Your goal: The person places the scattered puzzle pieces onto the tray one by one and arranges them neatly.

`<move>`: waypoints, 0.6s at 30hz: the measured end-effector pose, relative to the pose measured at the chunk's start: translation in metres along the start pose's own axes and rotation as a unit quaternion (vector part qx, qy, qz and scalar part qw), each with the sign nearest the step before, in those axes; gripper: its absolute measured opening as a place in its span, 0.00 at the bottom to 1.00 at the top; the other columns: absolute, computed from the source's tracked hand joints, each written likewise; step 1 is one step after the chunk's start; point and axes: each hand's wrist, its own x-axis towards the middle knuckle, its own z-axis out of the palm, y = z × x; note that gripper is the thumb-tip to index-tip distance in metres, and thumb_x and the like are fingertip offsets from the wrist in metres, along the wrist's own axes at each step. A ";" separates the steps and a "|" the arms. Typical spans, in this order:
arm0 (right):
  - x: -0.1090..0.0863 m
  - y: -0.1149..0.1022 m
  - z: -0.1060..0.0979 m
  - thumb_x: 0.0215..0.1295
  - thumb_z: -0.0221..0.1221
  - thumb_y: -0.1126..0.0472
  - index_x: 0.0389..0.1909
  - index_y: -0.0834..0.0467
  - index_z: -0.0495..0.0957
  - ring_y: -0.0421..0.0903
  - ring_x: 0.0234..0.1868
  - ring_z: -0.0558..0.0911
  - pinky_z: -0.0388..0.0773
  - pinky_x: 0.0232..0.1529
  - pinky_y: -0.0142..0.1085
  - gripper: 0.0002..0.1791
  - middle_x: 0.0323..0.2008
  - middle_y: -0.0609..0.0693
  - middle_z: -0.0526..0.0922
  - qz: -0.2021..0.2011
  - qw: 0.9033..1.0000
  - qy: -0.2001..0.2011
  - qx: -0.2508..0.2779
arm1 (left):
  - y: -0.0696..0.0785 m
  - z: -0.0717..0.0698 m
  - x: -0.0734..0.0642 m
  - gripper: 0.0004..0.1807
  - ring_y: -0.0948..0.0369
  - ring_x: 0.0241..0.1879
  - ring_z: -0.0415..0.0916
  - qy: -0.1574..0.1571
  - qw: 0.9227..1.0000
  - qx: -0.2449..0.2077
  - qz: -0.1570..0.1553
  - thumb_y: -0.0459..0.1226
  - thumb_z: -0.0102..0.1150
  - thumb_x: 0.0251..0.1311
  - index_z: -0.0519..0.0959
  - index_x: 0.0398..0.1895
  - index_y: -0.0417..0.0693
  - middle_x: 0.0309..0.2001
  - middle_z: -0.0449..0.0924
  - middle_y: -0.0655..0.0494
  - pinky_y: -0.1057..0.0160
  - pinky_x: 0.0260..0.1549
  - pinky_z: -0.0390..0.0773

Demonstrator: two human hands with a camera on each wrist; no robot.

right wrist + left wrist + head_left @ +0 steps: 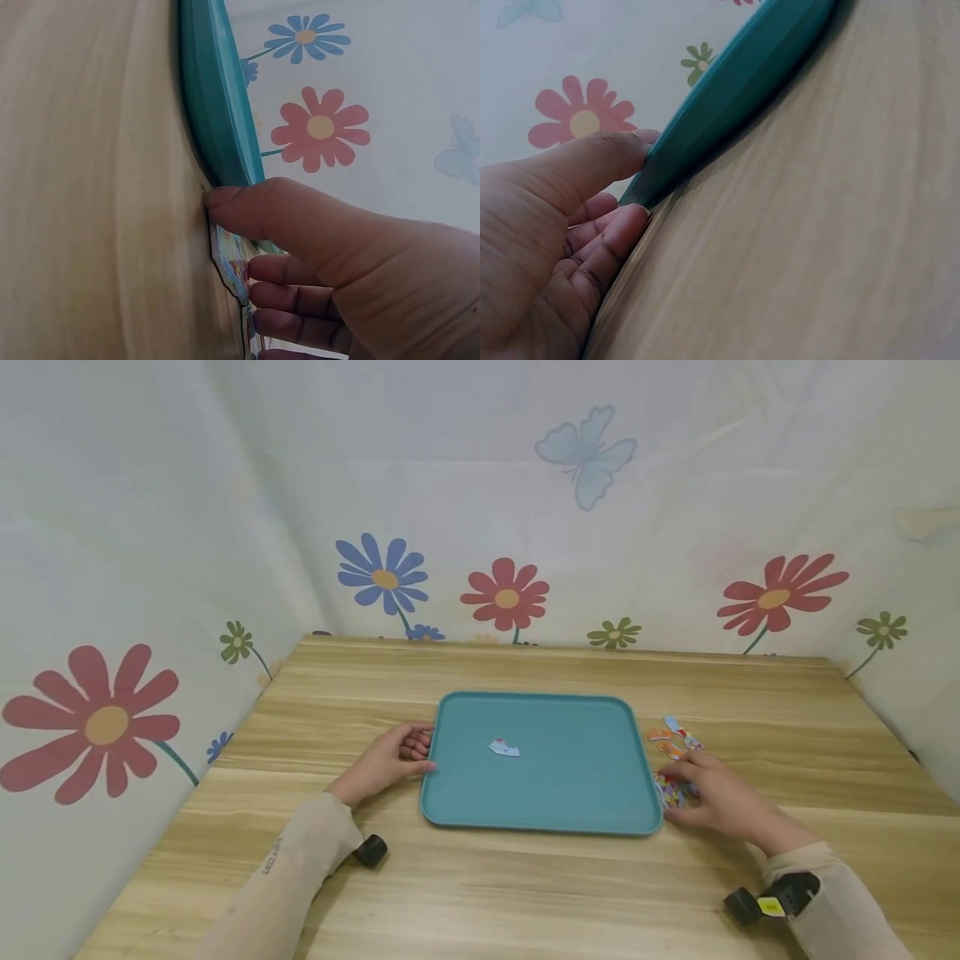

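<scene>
A teal tray [543, 789] lies on the table, and a small pale-blue paper puzzle piece [505, 748] sits on its left half. At the tray's left edge my left hand [393, 756] holds the rim, with the thumb at the top and bent fingers low against the side, as the left wrist view shows. My right hand [716, 797] is just right of the tray, thumb and fingers spread over a heap of colourful puzzle pieces [670, 792]. In the right wrist view its fingertips touch the pieces [231, 259]; the palm side partly hides the heap.
Beyond the right hand lie several loose orange and blue pieces [667, 739]. The wooden table [480, 893] meets a white curtain [465, 485] printed with flowers and a butterfly. Black wrist devices [780, 897] sit on both forearms, close over the table.
</scene>
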 end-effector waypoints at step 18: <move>0.003 -0.004 -0.001 0.43 0.72 0.51 0.42 0.62 0.78 0.44 0.39 0.77 0.77 0.43 0.44 0.27 0.37 0.49 0.80 0.028 1.000 -0.003 0.008 | -0.003 0.000 0.001 0.37 0.58 0.45 0.74 -0.004 1.000 -0.005 0.004 0.36 0.69 0.54 0.65 0.66 0.38 0.49 0.75 0.45 0.72 0.44 0.77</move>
